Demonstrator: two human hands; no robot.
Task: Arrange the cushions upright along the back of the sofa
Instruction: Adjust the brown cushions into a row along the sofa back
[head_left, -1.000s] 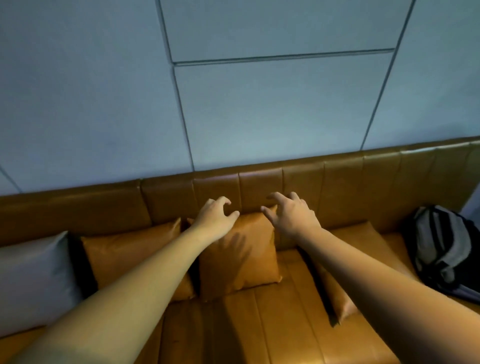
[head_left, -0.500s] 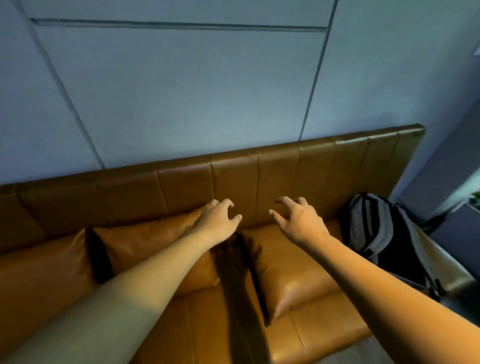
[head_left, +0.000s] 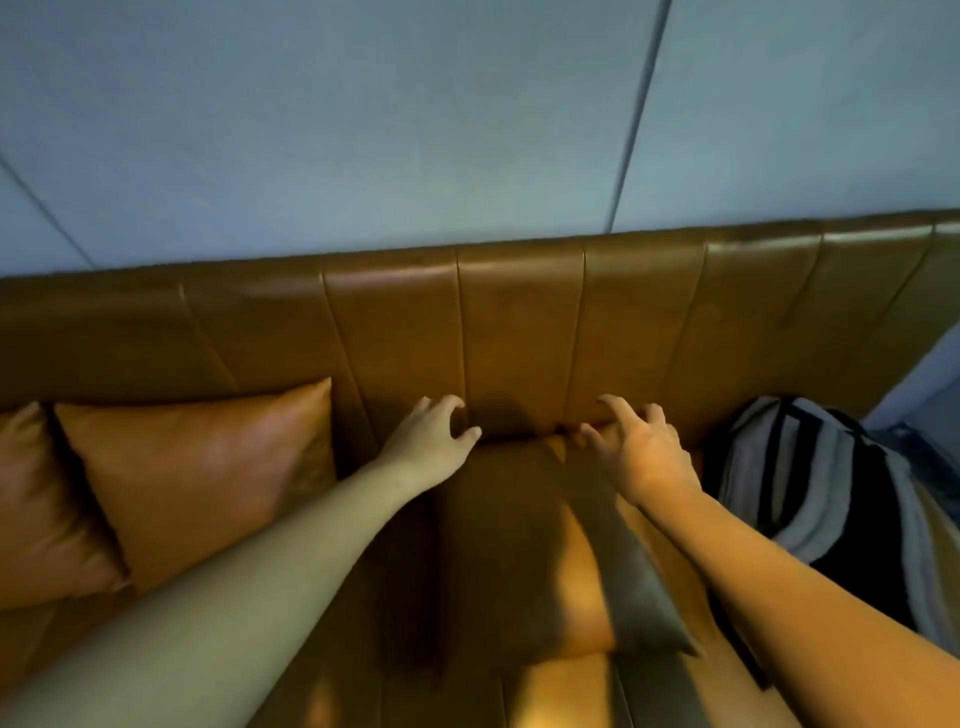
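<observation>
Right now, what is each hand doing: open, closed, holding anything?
Left hand: open, fingers curled, holding nothing, above the flat cushion.
Right hand: open, fingers spread at the cushion's top edge, no grip yet.

Backpack crowds right; upright cushion left.

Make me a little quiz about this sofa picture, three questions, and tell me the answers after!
1. True or false: both hands are holding a cushion.
2. What lies on the sofa's right end? A) backpack B) blanket C) book
3. Fill in: the tan cushion left of the arms leans against the ____.

Key:
1. False: left hand and right hand reach open over the flat cushion.
2. A, the striped backpack.
3. Backrest; that upright cushion leans on it.
</observation>
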